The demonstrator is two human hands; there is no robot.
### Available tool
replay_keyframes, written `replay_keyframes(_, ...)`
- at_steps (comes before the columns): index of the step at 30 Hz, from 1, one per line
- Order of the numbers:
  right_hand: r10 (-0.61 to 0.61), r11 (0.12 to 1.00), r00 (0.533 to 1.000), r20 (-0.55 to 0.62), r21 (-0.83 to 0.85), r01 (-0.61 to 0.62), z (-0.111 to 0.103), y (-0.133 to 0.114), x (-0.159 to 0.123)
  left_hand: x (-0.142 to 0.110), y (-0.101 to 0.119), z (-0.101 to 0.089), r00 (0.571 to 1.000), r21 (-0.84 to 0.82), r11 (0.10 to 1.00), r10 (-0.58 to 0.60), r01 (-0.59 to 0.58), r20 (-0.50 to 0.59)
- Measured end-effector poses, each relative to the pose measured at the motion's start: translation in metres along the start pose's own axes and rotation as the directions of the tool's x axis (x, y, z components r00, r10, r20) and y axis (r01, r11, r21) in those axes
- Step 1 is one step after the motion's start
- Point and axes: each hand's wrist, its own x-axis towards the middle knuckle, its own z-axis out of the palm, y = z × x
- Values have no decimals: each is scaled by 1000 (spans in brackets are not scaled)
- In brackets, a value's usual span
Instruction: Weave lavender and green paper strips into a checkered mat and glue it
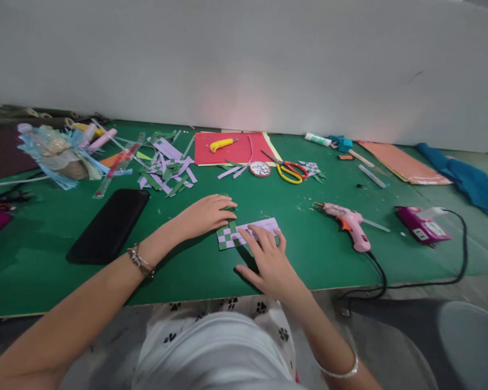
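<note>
Where the two hands meet near the front edge of the desk (44,271), a small woven mat (244,234) lies flat on the green surface. It is made of paper strips, lilac and dark green, crossed over and under into a checkerboard at its left end, while the right end shows only plain lilac strips side by side. The whole is a narrow rectangle, slightly tilted.

The left hand (205,215) lies palm down at the mat's upper left corner, its fingers (228,207) held together and pointing right, the tips resting on a green strip there. The right hand (270,260) comes from below, palm down, fingers (257,234) a little spread and pressing on the middle of the mat; the thumb sticks out to the left on the desk. Neither hand grips anything. A beaded bracelet sits on the left wrist, a thin bangle on the right.

The desk top is matte green, with a pale board edge. A glossy black phone (109,225) lies to the left of the hands. Behind it is a loose heap of cut strips (166,168) in the same lilac and green. Farther back lies a red sheet (236,147) with a yellow cutter (222,144) on it, and beside it scissors (288,169) with red and yellow handles. To the right a pink glue gun (350,223) lies on its side, its black cord trailing off the desk edge.
</note>
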Motion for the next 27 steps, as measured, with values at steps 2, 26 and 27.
replay_keyframes(2,9,1000,1000,-21,10,-9,1,0,0,3,1,1,1000,-1,1000,3,-3,0)
replay_keyframes(26,214,975,929,-301,123,-185,2,3,-2,5,-3,9,998,20,1000,24,-23,-55)
replay_keyframes(27,235,969,921,-311,145,-199,1,3,-2,5,-3,8,998,27,999,29,-28,-52)
